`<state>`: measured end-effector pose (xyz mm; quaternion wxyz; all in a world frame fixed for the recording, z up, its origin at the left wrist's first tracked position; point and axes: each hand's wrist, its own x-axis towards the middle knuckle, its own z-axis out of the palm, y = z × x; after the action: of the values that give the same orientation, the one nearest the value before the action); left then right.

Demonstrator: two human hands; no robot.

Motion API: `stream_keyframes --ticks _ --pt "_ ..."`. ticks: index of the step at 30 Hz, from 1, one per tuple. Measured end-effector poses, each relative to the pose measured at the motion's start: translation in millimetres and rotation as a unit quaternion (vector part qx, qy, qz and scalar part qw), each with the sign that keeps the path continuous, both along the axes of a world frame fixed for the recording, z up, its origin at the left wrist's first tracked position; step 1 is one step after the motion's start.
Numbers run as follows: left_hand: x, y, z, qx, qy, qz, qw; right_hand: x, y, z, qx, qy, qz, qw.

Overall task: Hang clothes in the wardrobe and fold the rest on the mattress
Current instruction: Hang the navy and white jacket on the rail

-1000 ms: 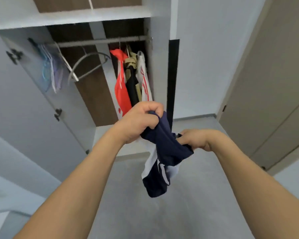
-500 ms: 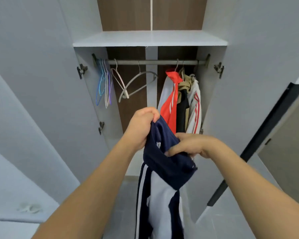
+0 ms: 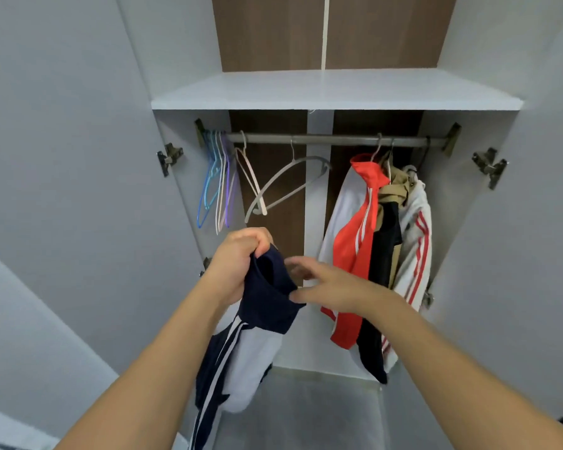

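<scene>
Jacket (image 3: 267,287) hangs from our left hand (image 3: 238,264), gripped at its collar; our right hand (image 3: 332,287) is open beside it. Wardrobe (image 3: 335,95) rail (image 3: 335,139) holds empty hangers (image 3: 221,180) left, clothes (image 3: 381,241) right.

Left hand (image 3: 238,264) clenched, right hand (image 3: 330,289) spread.

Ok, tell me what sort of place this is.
Most likely a bedroom, in front of an open built-in wardrobe: a hanging rail with empty hangers on it, jackets hung at its right end, and a shelf above. The left hand grips a navy and white garment.
</scene>
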<state>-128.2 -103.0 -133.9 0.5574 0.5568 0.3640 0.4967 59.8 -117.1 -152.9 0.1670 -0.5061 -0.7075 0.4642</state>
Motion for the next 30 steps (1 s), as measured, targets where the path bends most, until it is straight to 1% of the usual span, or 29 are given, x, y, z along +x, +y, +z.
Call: stream_keyframes --ticks 3,4,5,6,7,8,9,10,11,12,13,14,15,16,19,20,22,23,24,25,26,27,28,29,30 --pt "0.7 28.4 2.2 0.012 -0.012 -0.053 0.998 -20.9 34.7 -5.5 0.076 -0.072 0.0 0.995" --pt "-1.3 40.4 4.2 0.018 -0.002 -0.056 0.998 -22.6 47.3 -7.7 0.081 -0.084 -0.018 0.993" --pt "-4.6 55.3 5.0 0.026 0.025 -0.06 0.998 -22.7 60.8 -10.1 0.081 -0.068 -0.048 0.993" --pt "-8.3 71.8 6.5 0.038 0.072 -0.073 0.994 -21.6 72.9 -10.7 0.073 -0.02 -0.098 0.992" --pt "-10.5 87.6 9.9 0.05 0.144 -0.095 0.984 -20.2 83.1 -9.9 0.054 0.045 -0.166 0.984" --pt "-11.0 105.8 13.9 0.061 0.228 -0.125 0.964 -19.8 93.1 -7.9 0.026 0.116 -0.235 0.965" --pt "-9.6 128.2 16.4 0.064 0.3 -0.152 0.94 -20.0 104.0 -5.7 -0.002 0.18 -0.297 0.938" --pt "-7.0 152.2 16.2 0.054 0.342 -0.159 0.925 -20.7 114.0 -2.7 -0.023 0.225 -0.349 0.91" --pt "-2.7 177.5 15.2 0.034 0.351 -0.135 0.926 -21.1 124.3 0.3 -0.034 0.254 -0.392 0.884" --pt "2.5 204.2 12.9 0.015 0.34 -0.087 0.936 -21.0 135.3 2.5 -0.039 0.272 -0.429 0.861" --pt "7.8 233.2 8.8 0.008 0.326 -0.022 0.945 -20.2 146.4 5.6 -0.047 0.283 -0.461 0.84" --pt "12.7 261.6 4.9 0.012 0.333 0.048 0.942 -18.2 157.1 9.3 -0.056 0.291 -0.484 0.824" --pt "16.4 288.4 0.1 0.013 0.357 0.096 0.929 -14.7 166.7 12.3 -0.061 0.288 -0.5 0.815" --pt "19.4 312.4 -5.0 0.003 0.385 0.118 0.915 -10.0 175.2 14.1 -0.063 0.274 -0.508 0.814" --pt "27.6 362.3 -24.1 -0.045 0.477 0.112 0.87 5.2 192.0 13.3 -0.078 0.221 -0.513 0.826" --pt "29.4 370.7 -31.9 -0.058 0.529 0.102 0.841 10.9 195.3 10.2 -0.09 0.203 -0.522 0.824" --pt "32.6 378.3 -42.7 -0.048 0.652 0.081 0.753 20.6 199.1 3.6 -0.099 0.172 -0.534 0.822" --pt "34.0 378.1 -45.6 -0.028 0.694 0.077 0.715 23.9 199.8 1.0 -0.092 0.168 -0.535 0.823" --pt "35.2 377.4 -47.9 -0.012 0.712 0.075 0.698 27.5 200.5 -3.0 -0.081 0.171 -0.538 0.821" --pt "36.8 377.5 -49.9 -0.01 0.703 0.067 0.708 30.9 201.0 -6.9 -0.072 0.174 -0.546 0.817" --pt "38.8 377.2 -51.1 -0.026 0.666 0.043 0.744 34.8 201.6 -10.5 -0.068 0.183 -0.556 0.808" --pt "42.0 376.1 -51.7 -0.057 0.6 0.004 0.798 38.3 202.0 -13.2 -0.067 0.196 -0.566 0.798" --pt "46.2 372.1 -50.9 -0.087 0.514 -0.035 0.852 41.2 203.1 -14.9 -0.068 0.212 -0.575 0.787" --pt "51.7 365.8 -49.0 -0.11 0.425 -0.057 0.896 43.2 204.3 -16.1 -0.071 0.225 -0.584 0.776" --pt "58.4 358.4 -46.2 -0.126 0.351 -0.05 0.927 44.4 205.1 -16.5 -0.08 0.235 -0.59 0.768"
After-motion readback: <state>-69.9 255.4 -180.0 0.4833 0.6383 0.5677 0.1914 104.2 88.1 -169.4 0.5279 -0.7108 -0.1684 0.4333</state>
